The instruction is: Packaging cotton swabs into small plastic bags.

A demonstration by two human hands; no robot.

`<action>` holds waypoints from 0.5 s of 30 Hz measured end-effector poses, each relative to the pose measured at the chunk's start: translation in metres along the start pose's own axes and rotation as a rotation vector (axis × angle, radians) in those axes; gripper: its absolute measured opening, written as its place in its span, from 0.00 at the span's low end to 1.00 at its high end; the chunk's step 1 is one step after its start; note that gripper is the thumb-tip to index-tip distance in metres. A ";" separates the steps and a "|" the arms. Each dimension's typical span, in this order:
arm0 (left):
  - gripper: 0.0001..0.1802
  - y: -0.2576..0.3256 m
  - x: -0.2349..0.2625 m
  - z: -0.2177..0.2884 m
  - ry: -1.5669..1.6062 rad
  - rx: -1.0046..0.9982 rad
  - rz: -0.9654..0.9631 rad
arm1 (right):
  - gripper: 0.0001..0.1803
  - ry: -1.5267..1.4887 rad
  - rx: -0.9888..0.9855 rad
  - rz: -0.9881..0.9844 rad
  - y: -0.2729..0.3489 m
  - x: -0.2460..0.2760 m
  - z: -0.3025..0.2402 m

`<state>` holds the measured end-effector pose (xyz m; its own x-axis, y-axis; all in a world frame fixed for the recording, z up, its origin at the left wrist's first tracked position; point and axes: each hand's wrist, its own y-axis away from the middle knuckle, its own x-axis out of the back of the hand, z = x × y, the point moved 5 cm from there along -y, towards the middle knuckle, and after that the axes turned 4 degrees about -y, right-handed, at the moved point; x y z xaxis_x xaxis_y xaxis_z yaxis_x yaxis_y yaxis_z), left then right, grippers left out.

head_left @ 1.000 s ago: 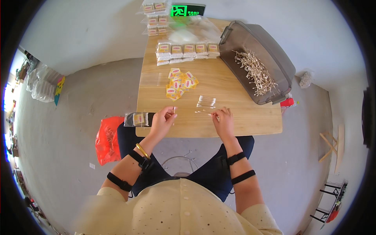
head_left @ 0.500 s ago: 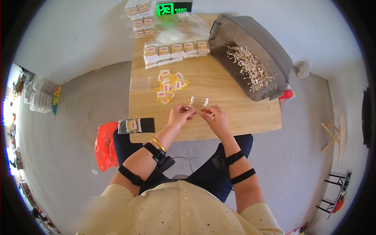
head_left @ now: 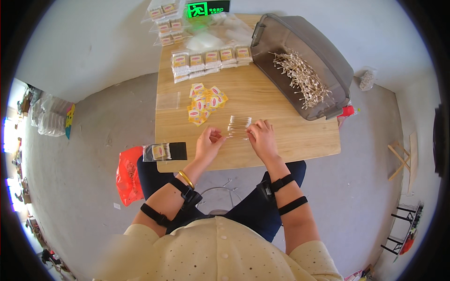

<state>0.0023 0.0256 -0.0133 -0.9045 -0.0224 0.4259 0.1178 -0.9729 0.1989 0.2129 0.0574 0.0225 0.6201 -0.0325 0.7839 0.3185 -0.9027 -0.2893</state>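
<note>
A row of cotton swabs lies side by side on the wooden table in front of me. My right hand is at the right ends of the row, thumb and fingers closed on the end of the nearest swab. My left hand is just left of the row, fingers loosely bent and thumb apart, with nothing visible in it. Beyond the row is a loose pile of yellow-and-white printed cards. A grey translucent bin, tipped toward me, holds a heap of loose swabs.
Packed swab bags line the table's far side, with more bags stacked at far left. A clear sleeve lies near the left edge. A filled pack on a black strip overhangs the front left corner. A red bag hangs below.
My hands have drawn apart from the row's near side, the left moving left and the right moving right. The swab that was between them now lies at the row's near end.
</note>
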 end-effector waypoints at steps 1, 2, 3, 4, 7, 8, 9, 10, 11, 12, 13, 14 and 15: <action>0.15 0.001 0.002 -0.009 -0.001 0.002 0.004 | 0.06 0.065 0.028 0.002 -0.002 0.000 -0.002; 0.14 0.002 0.003 -0.011 -0.012 -0.033 -0.013 | 0.06 0.065 0.030 0.001 -0.003 -0.002 -0.002; 0.14 0.003 0.003 -0.013 -0.024 -0.067 -0.030 | 0.06 0.068 0.020 -0.016 -0.004 -0.004 -0.002; 0.14 0.002 0.003 -0.017 -0.023 -0.066 -0.027 | 0.06 0.072 0.011 -0.033 -0.005 -0.006 -0.002; 0.13 0.001 0.003 -0.014 -0.059 -0.093 -0.085 | 0.07 0.043 0.000 -0.017 -0.008 -0.007 -0.007; 0.12 0.000 0.004 -0.015 -0.040 -0.077 -0.107 | 0.07 0.043 0.002 -0.019 -0.009 -0.008 -0.009; 0.11 -0.001 0.005 -0.016 -0.021 -0.062 -0.130 | 0.07 0.026 0.009 -0.012 -0.010 -0.009 -0.011; 0.11 -0.003 0.007 -0.017 -0.019 -0.060 -0.128 | 0.07 0.009 0.015 -0.004 -0.011 -0.009 -0.013; 0.09 -0.004 0.007 -0.019 0.065 -0.024 -0.161 | 0.07 0.010 0.017 -0.005 -0.011 -0.010 -0.013; 0.08 -0.004 0.007 -0.021 0.149 0.011 -0.194 | 0.07 0.016 0.016 -0.016 -0.012 -0.011 -0.012; 0.08 -0.005 0.008 -0.021 0.151 0.011 -0.193 | 0.07 0.023 0.014 -0.026 -0.012 -0.012 -0.011; 0.07 -0.005 0.008 -0.022 0.183 0.014 -0.198 | 0.07 0.024 0.016 -0.028 -0.012 -0.013 -0.011; 0.06 -0.005 0.008 -0.022 0.215 0.016 -0.204 | 0.07 0.024 0.021 -0.035 -0.012 -0.013 -0.012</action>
<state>-0.0143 0.0254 -0.0306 -0.9761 0.1230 0.1794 -0.0701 -0.9587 0.2756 0.1924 0.0636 0.0220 0.5910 -0.0113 0.8066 0.3550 -0.8942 -0.2727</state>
